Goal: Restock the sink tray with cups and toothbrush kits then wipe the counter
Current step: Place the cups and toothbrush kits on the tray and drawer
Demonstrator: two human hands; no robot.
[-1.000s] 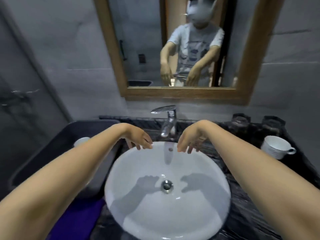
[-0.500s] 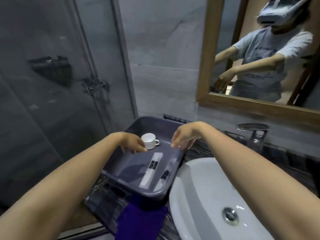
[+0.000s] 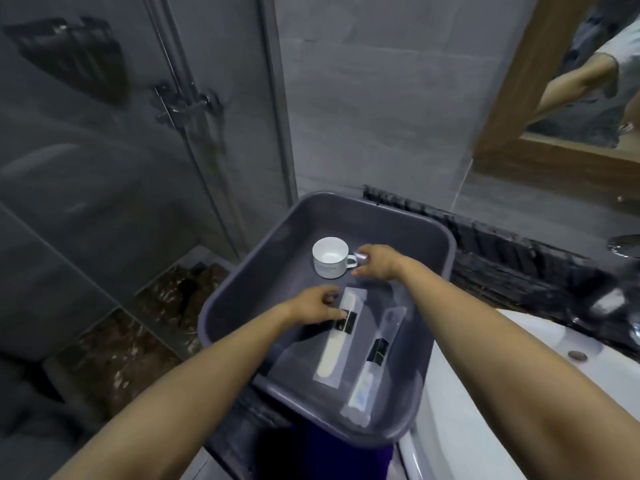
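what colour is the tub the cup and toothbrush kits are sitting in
The tub is a dull greyish purple, seen best in the head view.

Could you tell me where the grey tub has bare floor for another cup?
The grey tub is bare in its far right corner behind the right hand, and along its left wall beside the cup. Crowded: the middle and near right, with the left kit, left hand and right kit.

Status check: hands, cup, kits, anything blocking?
Left hand on left toothbrush kit, grip unclear. Right hand open at cup handle, not gripping. All in grey tub with second kit; nothing blocking.
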